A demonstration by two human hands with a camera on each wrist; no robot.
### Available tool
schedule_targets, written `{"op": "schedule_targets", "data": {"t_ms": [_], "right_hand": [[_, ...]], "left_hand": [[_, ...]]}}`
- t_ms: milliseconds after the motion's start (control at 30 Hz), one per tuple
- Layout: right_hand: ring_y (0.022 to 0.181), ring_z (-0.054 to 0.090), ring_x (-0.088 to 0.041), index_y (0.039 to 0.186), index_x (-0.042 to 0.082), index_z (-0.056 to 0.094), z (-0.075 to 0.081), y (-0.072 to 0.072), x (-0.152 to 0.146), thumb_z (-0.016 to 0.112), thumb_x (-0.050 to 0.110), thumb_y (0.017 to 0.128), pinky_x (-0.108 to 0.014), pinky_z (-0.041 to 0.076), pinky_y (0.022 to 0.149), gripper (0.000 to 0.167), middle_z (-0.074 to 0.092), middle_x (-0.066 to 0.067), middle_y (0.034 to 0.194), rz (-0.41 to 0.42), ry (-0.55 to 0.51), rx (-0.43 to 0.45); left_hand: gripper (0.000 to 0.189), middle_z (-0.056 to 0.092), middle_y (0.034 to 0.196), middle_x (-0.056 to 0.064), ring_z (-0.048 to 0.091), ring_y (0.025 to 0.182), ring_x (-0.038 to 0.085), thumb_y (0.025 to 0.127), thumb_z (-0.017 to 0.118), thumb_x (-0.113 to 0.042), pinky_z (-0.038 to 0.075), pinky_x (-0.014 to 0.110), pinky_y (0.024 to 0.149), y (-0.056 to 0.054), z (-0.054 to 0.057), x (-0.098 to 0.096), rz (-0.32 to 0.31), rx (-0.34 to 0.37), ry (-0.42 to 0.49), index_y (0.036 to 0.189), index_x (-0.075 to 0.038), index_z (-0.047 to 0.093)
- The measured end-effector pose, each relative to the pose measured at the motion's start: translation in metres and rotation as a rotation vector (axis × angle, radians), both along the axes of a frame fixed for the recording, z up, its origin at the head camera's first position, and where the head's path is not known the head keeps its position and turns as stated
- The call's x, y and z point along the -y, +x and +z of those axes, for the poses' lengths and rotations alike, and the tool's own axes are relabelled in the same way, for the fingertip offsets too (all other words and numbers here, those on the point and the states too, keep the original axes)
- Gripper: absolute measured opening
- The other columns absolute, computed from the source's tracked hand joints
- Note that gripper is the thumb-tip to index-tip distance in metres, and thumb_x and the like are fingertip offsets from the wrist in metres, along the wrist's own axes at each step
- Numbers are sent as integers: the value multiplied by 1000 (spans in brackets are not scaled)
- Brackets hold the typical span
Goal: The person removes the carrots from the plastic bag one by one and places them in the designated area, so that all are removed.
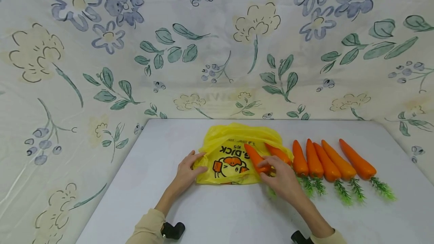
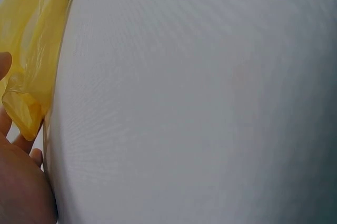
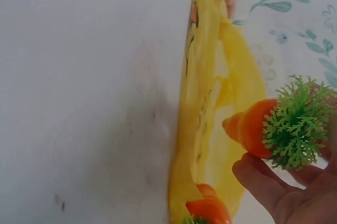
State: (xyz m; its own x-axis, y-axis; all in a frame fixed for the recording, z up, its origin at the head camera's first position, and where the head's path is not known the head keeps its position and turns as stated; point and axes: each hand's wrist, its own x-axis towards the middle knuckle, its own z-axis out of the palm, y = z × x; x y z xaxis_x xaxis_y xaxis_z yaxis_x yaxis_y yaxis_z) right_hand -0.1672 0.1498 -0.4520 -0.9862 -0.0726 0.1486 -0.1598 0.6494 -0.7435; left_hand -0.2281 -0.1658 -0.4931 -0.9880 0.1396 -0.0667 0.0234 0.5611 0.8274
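Observation:
A yellow plastic bag (image 1: 220, 138) with a printed cartoon duck lies on the white table. My left hand (image 1: 188, 168) holds its left edge, the bag's corner (image 2: 26, 108) between thumb and fingers in the left wrist view. With my right hand (image 1: 279, 178) I pinch an orange toy carrot (image 1: 254, 157) near its leafy end, over the bag's right part. Its green top (image 3: 297, 129) faces the right wrist camera, and its tip points at the bag. Another carrot (image 1: 279, 154) lies at the bag's right side, partly hidden behind my right hand.
Several more carrots (image 1: 330, 166) lie in a row right of the bag, green tops toward me. The white table (image 1: 162, 138) ends at the back against a flower-patterned cloth (image 1: 217, 74). That cloth also hangs on both sides.

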Motion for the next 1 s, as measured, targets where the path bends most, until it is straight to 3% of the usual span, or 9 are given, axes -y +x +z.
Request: {"op": "schedule_targets", "data": {"t_ms": [133, 300, 733, 800, 1000], "right_hand": [[118, 59, -29, 98, 19, 72, 6, 6, -9, 73, 10, 83, -46, 54, 94, 17, 64, -8, 128, -4, -1, -63], [112, 62, -30, 98, 14, 71, 14, 10, -23, 71, 4, 83, -44, 56, 90, 18, 62, -11, 131, -26, -11, -147], [118, 58, -32, 102, 14, 71, 22, 15, -44, 69, 3, 84, -47, 55, 91, 21, 61, -10, 131, -54, 10, -166], [118, 57, -31, 102, 14, 71, 23, 17, -47, 69, 3, 84, -43, 56, 91, 21, 61, -9, 131, -64, 28, -184], [115, 59, -31, 101, 12, 72, 23, 19, -60, 69, -1, 83, -12, 47, 82, 23, 63, -11, 128, -109, 24, -263]], "left_hand": [[58, 22, 163, 14, 11, 151, 37, 89, 66, -33, 4, 68, 115, 1, 1, 0, 1, 4, -1, 144, -19, 53], [58, 22, 163, 14, 12, 151, 37, 89, 66, -33, 4, 68, 116, 1, 2, -1, 4, -4, -7, 143, -19, 53], [57, 23, 163, 16, 12, 151, 38, 89, 66, -31, 4, 67, 116, 1, 1, -1, 9, -3, -15, 143, -17, 54], [57, 23, 163, 16, 12, 151, 38, 89, 66, -31, 4, 67, 116, 1, 1, -1, 9, -2, -13, 143, -17, 54], [57, 21, 163, 16, 11, 151, 39, 89, 66, -31, 4, 68, 116, 2, 3, -1, 12, 8, -11, 143, -17, 54]]}}
